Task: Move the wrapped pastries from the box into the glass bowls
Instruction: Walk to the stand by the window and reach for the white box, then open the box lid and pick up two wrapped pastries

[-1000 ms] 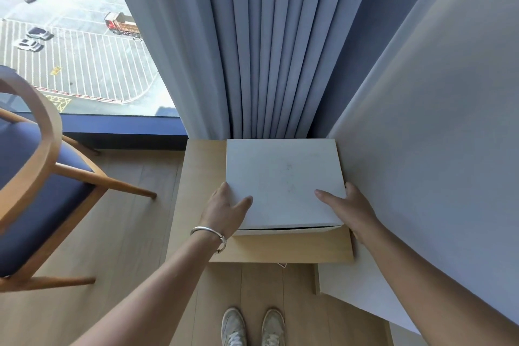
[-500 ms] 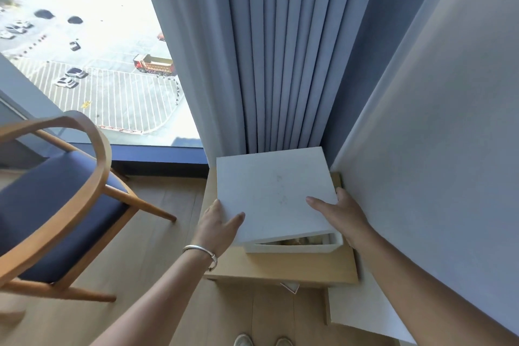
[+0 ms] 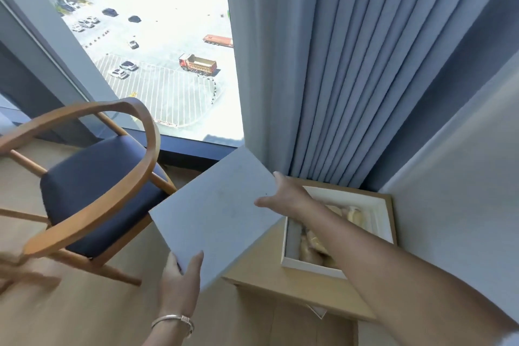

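A white box (image 3: 376, 205) stands uncovered on a small wooden side table (image 3: 261, 264) in the corner. Inside it lie several pale yellow wrapped pastries (image 3: 311, 243), partly hidden by my right forearm. The box's flat white lid (image 3: 216, 219) is held tilted in the air to the left of the box, over the table's left edge. My left hand (image 3: 179, 281) grips the lid's near corner, thumb on top. My right hand (image 3: 283, 195) holds the lid's right edge. No glass bowls are in view.
A wooden armchair with a dark blue seat (image 3: 92, 191) stands at the left on the wood floor. Blue-grey curtains (image 3: 351, 64) hang behind the table, and a white wall (image 3: 463, 177) closes the right side. A large window (image 3: 157, 45) fills the upper left.
Both hands have lifted the lid off the box and swung it left, away from the table, so the pastries now show. The view has turned left and up.
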